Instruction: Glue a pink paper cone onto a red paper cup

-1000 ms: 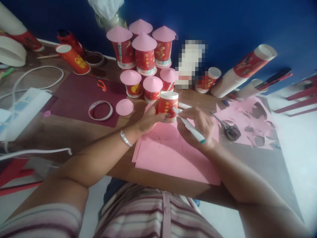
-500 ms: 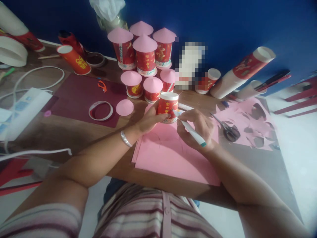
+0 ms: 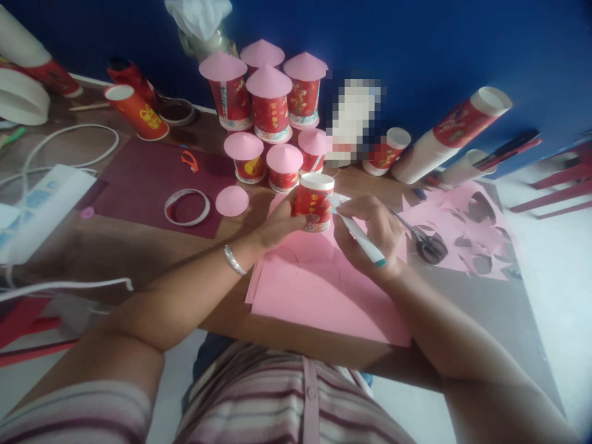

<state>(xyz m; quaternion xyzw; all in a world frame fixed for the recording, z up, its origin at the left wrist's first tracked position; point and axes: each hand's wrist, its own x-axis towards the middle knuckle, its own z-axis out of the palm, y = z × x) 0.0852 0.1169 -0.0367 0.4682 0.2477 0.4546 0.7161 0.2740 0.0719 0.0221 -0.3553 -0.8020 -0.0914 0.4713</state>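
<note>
Behind your work, against the blue wall (image 3: 416, 43), you have a cluster of red cups capped with pink cones: four tall cups (image 3: 269, 102) at the back and three short cups (image 3: 283, 168) in front. To your left on the worktop (image 3: 139, 253), a loose pink cone (image 3: 232, 201) lies just beside a tape ring (image 3: 187, 207) resting on a maroon sheet (image 3: 134, 185), with a tipped red cup (image 3: 136, 111) further back and a white power strip (image 3: 44, 206) near the edge. To your right, scissors (image 3: 428, 243) rest on pink offcuts (image 3: 467, 231), and a long cup stack (image 3: 456, 126) lies beyond them.
</note>
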